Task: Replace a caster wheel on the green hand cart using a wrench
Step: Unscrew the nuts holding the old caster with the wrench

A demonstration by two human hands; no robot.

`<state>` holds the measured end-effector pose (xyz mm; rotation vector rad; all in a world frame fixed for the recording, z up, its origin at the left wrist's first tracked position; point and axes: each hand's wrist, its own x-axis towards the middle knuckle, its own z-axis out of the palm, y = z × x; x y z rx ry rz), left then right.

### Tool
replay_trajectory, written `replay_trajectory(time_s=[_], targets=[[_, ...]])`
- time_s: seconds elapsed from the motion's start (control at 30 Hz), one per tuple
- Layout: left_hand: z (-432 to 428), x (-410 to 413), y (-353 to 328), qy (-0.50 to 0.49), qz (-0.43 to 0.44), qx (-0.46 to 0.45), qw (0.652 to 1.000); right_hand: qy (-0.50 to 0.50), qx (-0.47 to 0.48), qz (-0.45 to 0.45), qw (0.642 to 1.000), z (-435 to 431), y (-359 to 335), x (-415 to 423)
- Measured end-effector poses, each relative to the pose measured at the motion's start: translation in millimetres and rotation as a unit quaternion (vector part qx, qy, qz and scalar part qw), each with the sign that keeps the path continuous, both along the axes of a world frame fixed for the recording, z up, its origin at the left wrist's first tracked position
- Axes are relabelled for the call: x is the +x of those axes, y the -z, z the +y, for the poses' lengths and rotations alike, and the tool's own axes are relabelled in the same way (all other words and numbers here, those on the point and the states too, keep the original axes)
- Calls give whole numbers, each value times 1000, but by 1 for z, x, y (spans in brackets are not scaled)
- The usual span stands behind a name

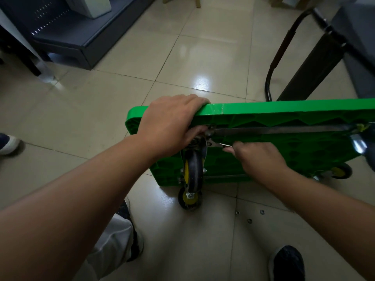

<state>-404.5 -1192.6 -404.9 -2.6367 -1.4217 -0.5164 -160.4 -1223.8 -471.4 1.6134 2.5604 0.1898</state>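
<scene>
Tile floor [101,118] under tipped green cart [284,159]. Left hand [170,126] curled over its rim, right hand [257,157] wrapped round wrench [216,144] at wheel [192,169].

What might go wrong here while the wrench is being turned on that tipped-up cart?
The green cart stands on edge, steadied by the left hand gripping its top rim; a hard pull might tip it. The wrench in the right hand works close to the left thumb beside the caster wheel, so a slip could pinch it. Small loose fasteners lie on the tiles and may get kicked away.
</scene>
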Motion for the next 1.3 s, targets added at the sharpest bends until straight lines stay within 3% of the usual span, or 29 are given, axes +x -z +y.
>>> replay_trajectory(time_s=[0.17, 0.37, 0.6, 0.7, 0.77, 0.83, 0.9, 1.03, 1.17, 1.3], targets=[[-1, 1, 1, -4, -5, 2, 1000, 16, -53, -83, 995, -5, -49, -18], [-1, 3, -2, -11, -13, -11, 1000, -73, -43, -321, 943, -7, -108, -69], [-1, 3, -3, -9, -18, -25, 999, -84, -16, -354, 931, -14, -112, -63], [-1, 3, -2, -9, -16, -20, 1000, -76, 13, -270, 960, -18, -101, -35], [0, 3, -2, -9, -15, -22, 1000, -42, 66, -127, 989, -18, -83, -7], [1, 2, -2, -8, -13, -23, 1000, 30, 79, 87, 993, -28, -55, 16], [2, 1, -2, -6, -11, -21, 1000, 96, 20, 271, 957, -42, -16, 20], [1, 3, -1, -20, -6, -11, 1000, 158, -15, 448, 880, -52, 50, -22], [1, 4, 0, -28, -5, -9, 1000, 223, -21, 547, 807, -42, 78, -63], [2, 4, 1, -25, -5, -2, 1000, 229, -30, 593, 771, -35, 98, -79]])
